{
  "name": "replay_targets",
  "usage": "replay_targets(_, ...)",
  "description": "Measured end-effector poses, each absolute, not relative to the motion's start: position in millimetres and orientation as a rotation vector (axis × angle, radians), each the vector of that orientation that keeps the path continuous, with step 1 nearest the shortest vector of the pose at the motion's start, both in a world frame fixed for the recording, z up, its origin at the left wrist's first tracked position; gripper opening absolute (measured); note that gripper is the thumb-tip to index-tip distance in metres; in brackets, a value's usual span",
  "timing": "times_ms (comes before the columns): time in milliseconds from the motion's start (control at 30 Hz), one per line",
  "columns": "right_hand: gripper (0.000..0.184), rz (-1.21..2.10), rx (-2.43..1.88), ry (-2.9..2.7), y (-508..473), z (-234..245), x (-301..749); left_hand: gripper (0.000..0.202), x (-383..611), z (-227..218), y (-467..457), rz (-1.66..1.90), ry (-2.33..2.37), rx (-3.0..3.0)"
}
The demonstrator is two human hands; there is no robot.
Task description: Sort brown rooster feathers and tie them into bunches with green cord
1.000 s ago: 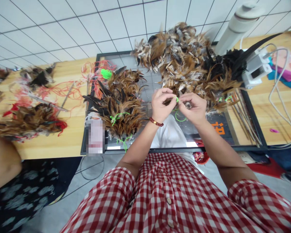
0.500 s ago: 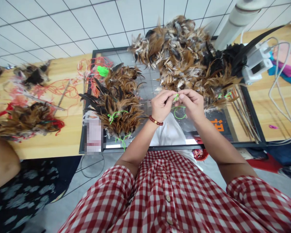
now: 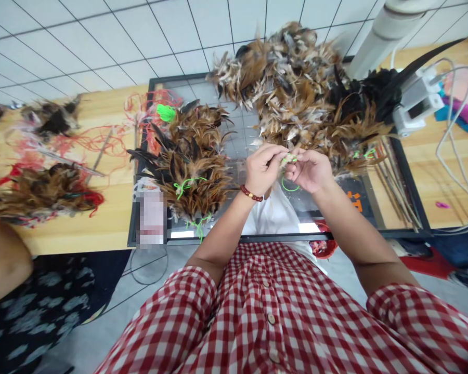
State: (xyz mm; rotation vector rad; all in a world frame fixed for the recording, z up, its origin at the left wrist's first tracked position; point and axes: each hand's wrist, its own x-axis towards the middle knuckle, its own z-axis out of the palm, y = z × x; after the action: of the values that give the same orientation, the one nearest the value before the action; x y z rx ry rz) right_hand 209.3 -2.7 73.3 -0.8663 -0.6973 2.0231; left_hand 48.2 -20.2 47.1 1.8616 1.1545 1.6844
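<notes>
My left hand (image 3: 265,167), with a beaded bracelet on its wrist, is closed in a pinch on a small feather bundle; its quill ends (image 3: 288,158) show pale and green between my hands. A brown feather tip shows below the left palm. My right hand (image 3: 312,170) meets it with curled fingers, pinching the bright green string (image 3: 290,188) wound at the quills. A loop of that string hangs under the right fingers. Both hands are above the glass-topped frame (image 3: 203,240). To their left lie brown feather bundles (image 3: 197,179) tied with green string.
A large heap of brown and white feathers (image 3: 281,88) lies behind my hands, black feathers (image 3: 382,96) beside it. Thin sticks (image 3: 398,187), a power strip (image 3: 417,106) and cables are at right. A green string hank (image 3: 166,112) sits at left, near another person's arm (image 3: 5,262).
My right hand has turned, its fingers now curled with the palm more visible. More of the pale, green-wrapped quill ends shows between the hands. The hanging string loop has shifted slightly.
</notes>
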Motion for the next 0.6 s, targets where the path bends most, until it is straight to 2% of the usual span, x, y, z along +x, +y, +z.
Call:
replay_targets(200, 0.017, 2.155, -0.81, -0.89, -8, 80, 208, 0.038, 44, 43, -16, 1.694, 1.248, 1.736)
replay_targets(333, 0.014, 2.197, -0.752, -1.099, -14, 81, 205, 0.034, 32, 39, -9, 1.653, 1.334, 1.724)
replay_targets(600, 0.009, 1.878, -0.678, -1.365, -24, 77, 195, 0.033, 39, 27, -7, 1.73, 1.261, 1.346)
